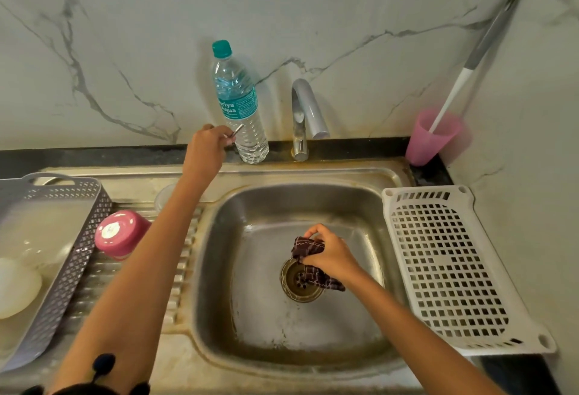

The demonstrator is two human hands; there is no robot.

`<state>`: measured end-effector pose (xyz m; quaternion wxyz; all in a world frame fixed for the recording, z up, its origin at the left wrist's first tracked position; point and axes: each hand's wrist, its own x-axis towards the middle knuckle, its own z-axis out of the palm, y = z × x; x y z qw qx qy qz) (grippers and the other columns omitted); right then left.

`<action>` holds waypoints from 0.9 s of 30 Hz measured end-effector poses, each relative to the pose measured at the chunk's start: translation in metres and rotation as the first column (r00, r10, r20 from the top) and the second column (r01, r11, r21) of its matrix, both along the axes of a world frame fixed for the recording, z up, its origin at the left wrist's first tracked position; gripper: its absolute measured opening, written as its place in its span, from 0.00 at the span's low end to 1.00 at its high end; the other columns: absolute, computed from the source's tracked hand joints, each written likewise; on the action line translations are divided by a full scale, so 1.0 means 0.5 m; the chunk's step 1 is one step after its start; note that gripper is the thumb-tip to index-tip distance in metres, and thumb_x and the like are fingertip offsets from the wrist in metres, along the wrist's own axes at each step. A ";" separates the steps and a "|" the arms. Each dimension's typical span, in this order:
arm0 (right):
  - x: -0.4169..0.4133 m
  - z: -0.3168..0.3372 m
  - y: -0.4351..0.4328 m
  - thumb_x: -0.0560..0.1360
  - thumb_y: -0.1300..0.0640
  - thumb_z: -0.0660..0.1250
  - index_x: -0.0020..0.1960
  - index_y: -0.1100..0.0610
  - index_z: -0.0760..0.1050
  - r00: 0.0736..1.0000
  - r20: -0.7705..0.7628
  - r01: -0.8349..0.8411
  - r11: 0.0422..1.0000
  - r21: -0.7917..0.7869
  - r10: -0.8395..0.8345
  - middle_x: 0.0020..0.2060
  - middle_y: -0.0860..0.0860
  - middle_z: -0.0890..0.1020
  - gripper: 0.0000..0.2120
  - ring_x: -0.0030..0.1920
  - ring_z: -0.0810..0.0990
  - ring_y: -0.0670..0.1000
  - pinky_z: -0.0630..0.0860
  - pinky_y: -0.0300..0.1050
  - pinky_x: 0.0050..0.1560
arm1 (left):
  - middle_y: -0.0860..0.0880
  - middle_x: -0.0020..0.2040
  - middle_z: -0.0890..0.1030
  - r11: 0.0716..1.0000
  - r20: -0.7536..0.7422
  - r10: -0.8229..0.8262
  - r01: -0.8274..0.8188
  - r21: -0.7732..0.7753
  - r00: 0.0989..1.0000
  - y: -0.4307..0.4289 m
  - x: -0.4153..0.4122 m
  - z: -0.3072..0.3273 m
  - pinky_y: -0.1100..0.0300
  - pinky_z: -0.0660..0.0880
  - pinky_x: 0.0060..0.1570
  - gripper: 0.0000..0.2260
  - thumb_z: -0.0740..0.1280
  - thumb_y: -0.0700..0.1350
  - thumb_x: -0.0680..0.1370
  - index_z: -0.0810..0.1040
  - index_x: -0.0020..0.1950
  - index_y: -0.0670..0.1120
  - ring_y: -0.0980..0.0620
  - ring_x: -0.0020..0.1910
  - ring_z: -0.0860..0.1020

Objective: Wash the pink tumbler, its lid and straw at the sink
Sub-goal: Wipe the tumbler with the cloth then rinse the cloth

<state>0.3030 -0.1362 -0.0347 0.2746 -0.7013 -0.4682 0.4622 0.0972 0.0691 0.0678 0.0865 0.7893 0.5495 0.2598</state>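
The pink tumbler (pixel 120 233) stands upside down on the ribbed drainboard left of the sink basin (pixel 313 200). Behind it a clear round lid-like piece (pixel 163 198) lies mostly hidden by my left forearm. My left hand (pixel 203 151) is at the back ledge beside a water bottle, pinching a thin metallic straw (pixel 238 130) whose tip points up and right. My right hand (pixel 332 256) is inside the basin, gripping a dark checked cloth (pixel 305 247) that hangs over the drain (pixel 300 282).
A water bottle (pixel 241 106) and the tap (pixel 302 119) stand at the back ledge. A pink cup (pixel 429 141) with a long brush sits in the back right corner. A white perforated tray (pixel 451 269) lies to the right, a grey basket (pixel 62 256) with white dishes to the left.
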 end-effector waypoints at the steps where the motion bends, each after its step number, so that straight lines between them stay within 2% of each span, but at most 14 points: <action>1: 0.001 -0.002 0.002 0.65 0.58 0.76 0.48 0.43 0.73 1.000 -0.008 0.009 1.000 0.000 -0.009 0.48 0.44 0.79 0.19 0.50 0.79 0.50 0.81 0.51 0.50 | 0.35 0.47 0.79 0.999 0.005 -0.019 0.019 0.042 1.000 0.001 0.006 0.006 0.52 0.70 0.43 0.09 0.65 0.34 0.78 0.83 0.54 0.38 0.36 0.42 0.78; 4: -0.004 -0.004 0.008 0.64 0.57 0.76 0.47 0.41 0.72 0.999 -0.028 0.019 1.000 0.002 -0.019 0.49 0.44 0.79 0.19 0.53 0.78 0.52 0.80 0.54 0.52 | 0.35 0.48 0.80 0.975 -0.051 -0.099 0.107 0.194 0.994 -0.003 0.024 0.025 0.55 0.68 0.41 0.08 0.66 0.33 0.77 0.83 0.53 0.37 0.36 0.46 0.78; 6: -0.008 -0.005 0.013 0.64 0.56 0.77 0.47 0.40 0.72 0.999 -0.035 0.014 1.000 0.000 -0.014 0.50 0.44 0.79 0.20 0.54 0.78 0.52 0.80 0.55 0.52 | 0.36 0.49 0.80 0.962 -0.149 -0.133 0.164 0.217 0.980 0.001 0.032 0.026 0.53 0.71 0.40 0.09 0.67 0.31 0.75 0.83 0.53 0.38 0.35 0.50 0.77; 9: -0.016 -0.002 0.017 0.64 0.56 0.76 0.47 0.38 0.72 0.998 -0.063 0.018 1.000 0.000 -0.018 0.50 0.43 0.79 0.20 0.56 0.77 0.53 0.80 0.56 0.53 | 0.38 0.48 0.78 0.968 -0.334 -0.173 0.223 0.117 0.927 0.018 0.020 -0.006 0.41 0.77 0.43 0.12 0.68 0.29 0.73 0.83 0.53 0.39 0.38 0.52 0.74; 14: -0.014 -0.002 0.019 0.66 0.58 0.76 0.48 0.41 0.72 0.992 -0.118 0.050 0.999 -0.007 -0.050 0.52 0.45 0.79 0.19 0.54 0.78 0.51 0.81 0.54 0.53 | 0.40 0.59 0.74 0.984 -0.591 -0.150 0.062 -0.167 0.793 0.023 -0.021 -0.081 0.44 0.75 0.53 0.16 0.60 0.31 0.78 0.79 0.61 0.43 0.41 0.64 0.70; 16: -0.009 -0.001 0.022 0.67 0.58 0.76 0.50 0.43 0.73 0.985 -0.153 0.077 0.997 -0.006 -0.077 0.52 0.46 0.80 0.19 0.52 0.79 0.49 0.81 0.52 0.53 | 0.42 0.59 0.75 0.981 -0.674 -0.161 0.045 -0.187 0.721 0.029 -0.038 -0.108 0.48 0.76 0.52 0.16 0.60 0.32 0.79 0.79 0.62 0.44 0.43 0.64 0.70; 19: -0.003 0.010 0.027 0.69 0.54 0.76 0.54 0.45 0.73 0.969 -0.220 0.112 0.993 -0.021 -0.114 0.53 0.45 0.78 0.18 0.51 0.78 0.46 0.78 0.43 0.50 | 0.45 0.58 0.77 0.987 -0.758 -0.148 0.042 -0.158 0.635 0.038 -0.052 -0.126 0.53 0.76 0.50 0.15 0.62 0.34 0.79 0.79 0.61 0.47 0.45 0.63 0.73; 22: 0.000 0.020 0.028 0.72 0.50 0.74 0.56 0.45 0.73 0.903 -0.380 0.175 0.980 -0.096 -0.199 0.55 0.48 0.78 0.16 0.54 0.78 0.50 0.78 0.45 0.50 | 0.48 0.57 0.78 0.995 -0.817 -0.098 0.045 -0.088 0.568 0.042 -0.054 -0.135 0.55 0.76 0.50 0.11 0.65 0.38 0.79 0.79 0.59 0.48 0.47 0.61 0.75; 25: 0.000 0.027 0.033 0.74 0.50 0.71 0.60 0.48 0.73 0.782 -0.545 0.247 0.953 -0.175 -0.302 0.57 0.53 0.79 0.16 0.55 0.79 0.53 0.78 0.45 0.50 | 0.47 0.56 0.79 0.999 -0.794 -0.030 -0.014 -0.048 0.607 0.039 -0.054 -0.145 0.53 0.76 0.51 0.09 0.66 0.39 0.78 0.80 0.58 0.46 0.46 0.60 0.76; 27: 0.000 0.030 0.037 0.76 0.50 0.69 0.60 0.50 0.73 0.694 -0.633 0.276 0.939 -0.206 -0.343 0.58 0.54 0.80 0.14 0.56 0.80 0.53 0.78 0.46 0.53 | 0.43 0.55 0.80 0.999 -0.682 0.041 -0.050 0.007 0.730 0.021 -0.045 -0.151 0.50 0.76 0.50 0.08 0.67 0.41 0.78 0.79 0.57 0.42 0.42 0.57 0.77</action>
